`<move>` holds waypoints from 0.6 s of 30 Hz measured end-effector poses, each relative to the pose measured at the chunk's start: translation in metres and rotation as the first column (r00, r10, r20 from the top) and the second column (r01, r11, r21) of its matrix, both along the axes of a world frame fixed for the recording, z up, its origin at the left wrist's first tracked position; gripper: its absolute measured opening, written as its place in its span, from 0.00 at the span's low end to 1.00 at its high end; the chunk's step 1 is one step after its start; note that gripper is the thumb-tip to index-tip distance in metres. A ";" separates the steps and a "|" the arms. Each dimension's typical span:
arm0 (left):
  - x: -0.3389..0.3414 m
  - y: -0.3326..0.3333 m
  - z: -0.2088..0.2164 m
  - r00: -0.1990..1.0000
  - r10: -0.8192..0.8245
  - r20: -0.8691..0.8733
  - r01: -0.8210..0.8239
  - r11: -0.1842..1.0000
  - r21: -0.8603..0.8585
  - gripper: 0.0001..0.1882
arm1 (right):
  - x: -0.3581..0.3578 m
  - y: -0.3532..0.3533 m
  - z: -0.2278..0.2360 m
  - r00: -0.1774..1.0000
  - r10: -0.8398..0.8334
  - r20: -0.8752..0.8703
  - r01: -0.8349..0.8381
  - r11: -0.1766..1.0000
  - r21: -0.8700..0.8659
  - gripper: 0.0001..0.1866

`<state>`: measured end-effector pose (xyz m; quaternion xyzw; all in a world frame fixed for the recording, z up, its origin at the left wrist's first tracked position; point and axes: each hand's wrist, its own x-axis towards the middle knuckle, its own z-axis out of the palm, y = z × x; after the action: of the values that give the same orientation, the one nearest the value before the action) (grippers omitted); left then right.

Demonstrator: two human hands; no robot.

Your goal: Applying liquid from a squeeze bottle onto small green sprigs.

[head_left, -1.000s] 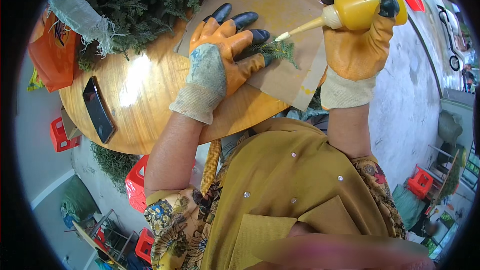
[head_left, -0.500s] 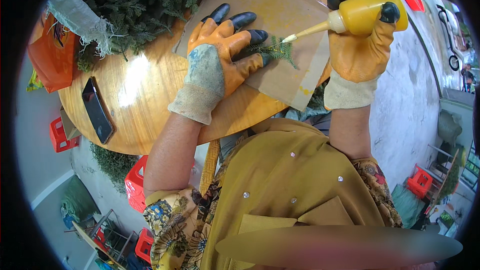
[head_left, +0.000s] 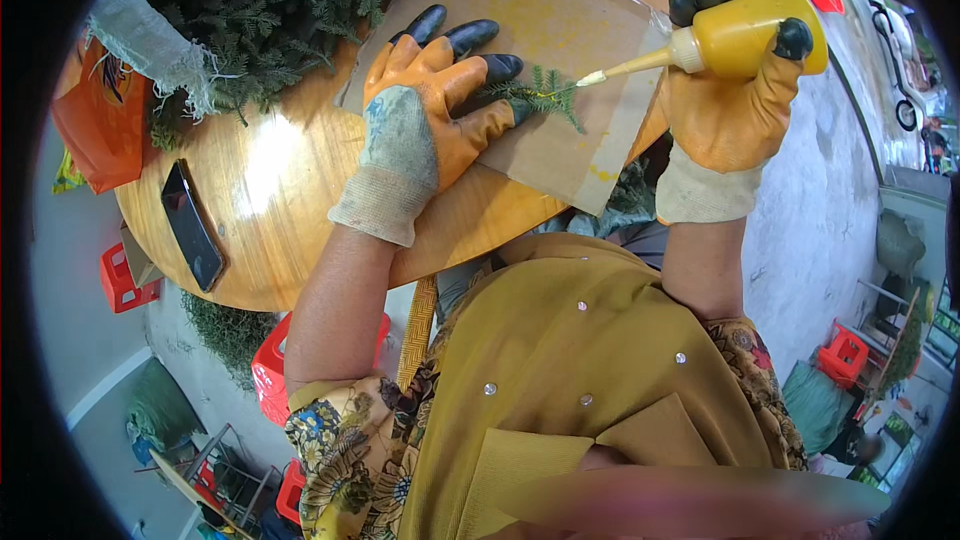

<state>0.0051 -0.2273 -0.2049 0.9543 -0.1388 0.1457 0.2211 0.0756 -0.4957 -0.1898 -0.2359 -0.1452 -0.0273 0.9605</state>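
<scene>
My left hand [head_left: 430,110], in an orange and grey work glove with black fingertips, presses a small green sprig [head_left: 545,95] flat onto a brown cardboard sheet [head_left: 560,30]. My right hand [head_left: 735,105], gloved the same way, grips a yellow squeeze bottle [head_left: 745,35] lying sideways. Its pale nozzle tip [head_left: 590,78] touches the sprig's right end. The cardboard lies on a round wooden table [head_left: 280,190] and overhangs its near edge.
A heap of green branches [head_left: 290,0] fills the table's far side, with a frayed white sack [head_left: 150,40] and an orange bag [head_left: 95,120] at the left. A black phone [head_left: 192,225] lies near the table's left rim. Red plastic stools [head_left: 270,370] stand below.
My right hand has tilted the bottle and drawn it slightly right and up. The nozzle tip stays at the sprig. My left hand has not moved.
</scene>
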 end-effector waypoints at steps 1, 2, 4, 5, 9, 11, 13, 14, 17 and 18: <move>0.000 0.000 0.000 1.000 0.003 0.003 -0.003 1.000 0.002 0.18 | -0.001 -0.002 0.001 1.000 0.020 -0.006 -0.020 0.999 0.029 0.29; 0.000 -0.001 0.000 1.000 0.002 0.004 -0.002 1.000 0.002 0.18 | -0.002 -0.002 0.001 1.000 0.020 -0.005 -0.020 0.999 0.029 0.29; -0.001 0.000 0.001 1.000 0.004 -0.012 -0.004 1.000 -0.008 0.18 | -0.006 -0.002 0.002 1.000 -0.003 0.000 0.003 1.000 0.013 0.30; -0.001 0.000 0.003 1.000 0.004 -0.011 -0.004 1.000 -0.007 0.18 | -0.005 -0.002 0.002 1.000 -0.003 0.000 0.003 1.000 0.014 0.30; -0.001 -0.002 0.008 0.999 -0.034 0.025 0.033 0.999 0.035 0.19 | -0.007 -0.007 0.003 0.999 0.002 0.040 0.000 0.999 -0.034 0.31; -0.001 -0.001 0.004 0.999 -0.033 0.043 0.031 0.999 0.044 0.19 | -0.007 -0.007 0.002 0.998 -0.052 0.029 0.054 0.996 -0.078 0.31; 0.000 0.000 -0.001 1.000 0.016 -0.001 -0.016 1.000 -0.011 0.18 | -0.004 -0.008 0.001 0.982 0.067 0.175 -0.056 0.996 -0.065 0.32; 0.000 -0.001 -0.002 1.000 0.014 0.000 -0.014 1.000 -0.013 0.18 | -0.005 -0.010 0.002 0.982 0.065 0.176 -0.054 0.996 -0.066 0.32; 0.000 0.002 -0.003 1.000 0.024 -0.002 -0.024 1.000 0.011 0.18 | -0.006 -0.010 0.005 0.992 -0.097 0.079 0.104 0.991 -0.089 0.32; 0.000 0.002 -0.004 1.000 0.025 -0.005 -0.025 0.999 0.021 0.18 | -0.006 -0.012 0.006 0.989 -0.119 0.089 0.127 0.988 -0.085 0.31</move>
<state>0.0056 -0.2252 -0.2088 0.9586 -0.1279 0.1445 0.2094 0.0693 -0.5077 -0.1840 -0.2863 -0.1714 -0.0898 0.9384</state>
